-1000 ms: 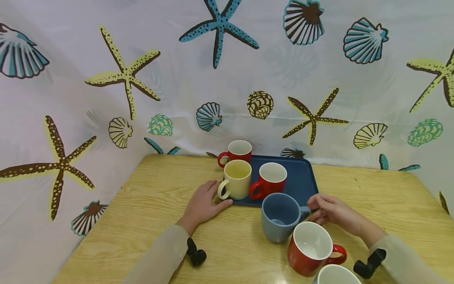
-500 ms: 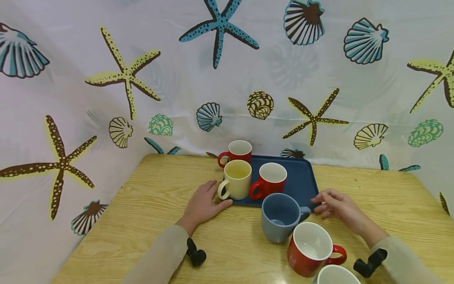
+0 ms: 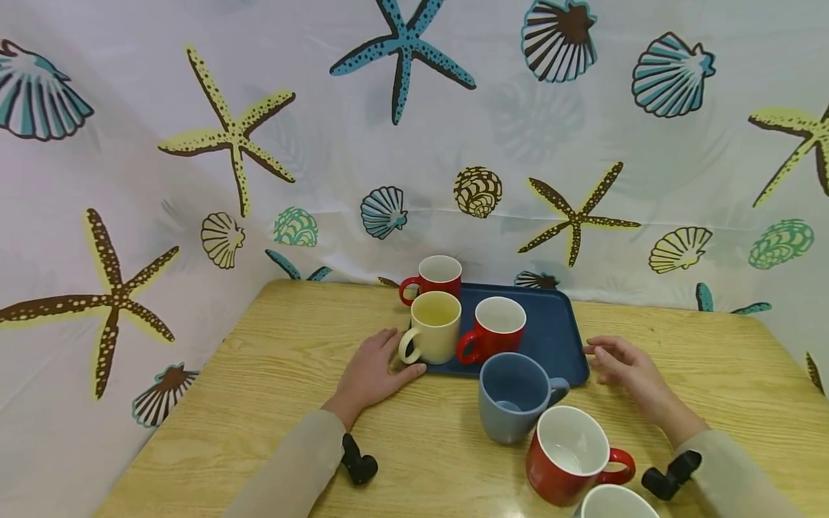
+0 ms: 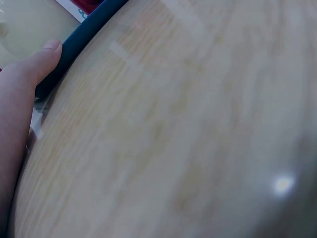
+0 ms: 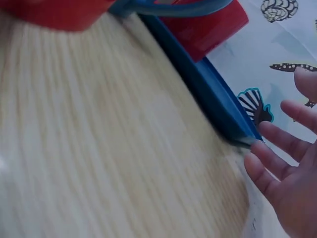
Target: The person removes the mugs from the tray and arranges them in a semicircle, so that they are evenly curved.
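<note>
A dark blue tray [image 3: 550, 327] lies at the back of the wooden table. On it stand a cream mug [image 3: 440, 342] and a red mug [image 3: 501, 342], with another red mug [image 3: 448, 288] behind them. My left hand [image 3: 369, 374] rests at the tray's front left corner, its thumb [image 4: 47, 59] against the rim. Just beyond the tray's right edge my right hand [image 3: 631, 374] hovers with relaxed, spread fingers and holds nothing. A blue-grey mug [image 3: 508, 417], handle to the right, stands in front of the tray and overlaps its front edge in the head view.
Nearer the front, a red mug [image 3: 550, 471] with a white inside stands close to the blue-grey one. At the bottom edge another mug [image 3: 615, 503] is partly cut off. A shell-and-starfish cloth [image 3: 414, 180] hangs behind the wooden table [image 3: 304, 324].
My right hand has moved right, away from the blue-grey mug's handle to the tray's right edge. The left hand and the mugs stay in place.
</note>
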Tool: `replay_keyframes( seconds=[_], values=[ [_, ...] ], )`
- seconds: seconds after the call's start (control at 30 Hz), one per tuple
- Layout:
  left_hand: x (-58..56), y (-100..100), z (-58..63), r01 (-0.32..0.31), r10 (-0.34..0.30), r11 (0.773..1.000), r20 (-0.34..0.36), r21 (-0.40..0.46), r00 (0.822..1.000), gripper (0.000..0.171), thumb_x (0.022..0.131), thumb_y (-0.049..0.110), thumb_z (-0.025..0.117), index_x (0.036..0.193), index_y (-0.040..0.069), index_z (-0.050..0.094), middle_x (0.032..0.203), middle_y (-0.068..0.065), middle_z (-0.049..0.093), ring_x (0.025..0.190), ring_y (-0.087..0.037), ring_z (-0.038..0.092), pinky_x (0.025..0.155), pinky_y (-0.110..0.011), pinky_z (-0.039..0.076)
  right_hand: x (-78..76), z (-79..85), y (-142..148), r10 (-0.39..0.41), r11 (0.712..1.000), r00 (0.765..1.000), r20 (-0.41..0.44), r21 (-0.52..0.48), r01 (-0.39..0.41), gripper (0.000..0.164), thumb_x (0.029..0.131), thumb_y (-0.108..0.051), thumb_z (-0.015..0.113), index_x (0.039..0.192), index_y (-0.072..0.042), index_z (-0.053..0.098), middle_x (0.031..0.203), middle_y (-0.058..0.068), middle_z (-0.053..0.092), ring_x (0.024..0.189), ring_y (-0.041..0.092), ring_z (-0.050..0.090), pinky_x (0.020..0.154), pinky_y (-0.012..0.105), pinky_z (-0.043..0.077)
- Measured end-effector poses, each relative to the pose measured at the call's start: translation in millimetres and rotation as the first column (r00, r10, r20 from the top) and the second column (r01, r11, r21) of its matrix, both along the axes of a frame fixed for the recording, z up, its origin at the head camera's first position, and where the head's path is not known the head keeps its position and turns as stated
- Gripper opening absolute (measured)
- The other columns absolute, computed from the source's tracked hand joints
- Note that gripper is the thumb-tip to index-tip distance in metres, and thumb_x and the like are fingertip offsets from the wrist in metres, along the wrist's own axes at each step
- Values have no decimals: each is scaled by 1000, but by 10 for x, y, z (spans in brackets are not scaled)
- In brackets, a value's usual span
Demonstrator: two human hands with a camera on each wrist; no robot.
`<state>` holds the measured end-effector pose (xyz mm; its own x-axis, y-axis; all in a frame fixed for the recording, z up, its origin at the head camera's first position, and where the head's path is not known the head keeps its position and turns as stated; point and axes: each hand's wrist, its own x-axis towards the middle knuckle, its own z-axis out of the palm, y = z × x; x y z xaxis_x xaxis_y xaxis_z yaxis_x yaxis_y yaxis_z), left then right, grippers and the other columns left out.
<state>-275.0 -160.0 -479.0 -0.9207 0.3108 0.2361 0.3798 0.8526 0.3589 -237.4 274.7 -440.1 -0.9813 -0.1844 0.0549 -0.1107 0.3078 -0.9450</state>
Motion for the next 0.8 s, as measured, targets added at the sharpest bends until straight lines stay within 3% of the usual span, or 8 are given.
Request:
replay_keyframes(
  seconds=[0.13,0.23,0.5,0.67,0.8],
  values=[
    [-1,2,1,0,0,1000,-2,-5,1000,89,79,75,43,140,10,42,141,-13,41,132,-31,33,105,-48,29,-32,-49,3,-6,979,995,-99,204,26,47,96,-31,52,131,0,47,130,22,48,114,32,45,90,44,45],
    [-1,-1,-1,-2,2,1000,-6,-5,1000,89,79,75,43,140,11,42,141,-13,41,132,-31,33,105,-48,29,-67,-76,-4,15,953,991,-136,302,27,48,93,-31,56,131,-3,47,131,21,46,119,38,40,93,54,39],
    [-2,-7,-21,-2,2,1000,-6,1,1000,90,79,76,41,140,10,42,141,-13,41,131,-31,34,105,-48,29,-148,-145,-11,110,911,958,-263,413,8,44,87,-21,67,123,0,54,128,23,49,113,43,47,84,55,45],
    [1,11,-19,-3,3,1000,3,3,1000,90,79,76,42,141,11,42,141,-12,40,131,-31,34,105,-48,29,-161,-195,25,140,877,936,-324,479,35,44,83,-22,70,121,-2,57,130,24,47,115,41,40,84,52,40],
    [1,15,-2,-1,1,1000,0,8,1000,89,79,75,44,140,11,42,141,-13,41,131,-31,34,105,-48,29,-151,-164,57,129,842,943,-308,536,60,49,83,-29,70,123,-5,55,132,23,45,116,41,33,89,57,33]
  ],
)
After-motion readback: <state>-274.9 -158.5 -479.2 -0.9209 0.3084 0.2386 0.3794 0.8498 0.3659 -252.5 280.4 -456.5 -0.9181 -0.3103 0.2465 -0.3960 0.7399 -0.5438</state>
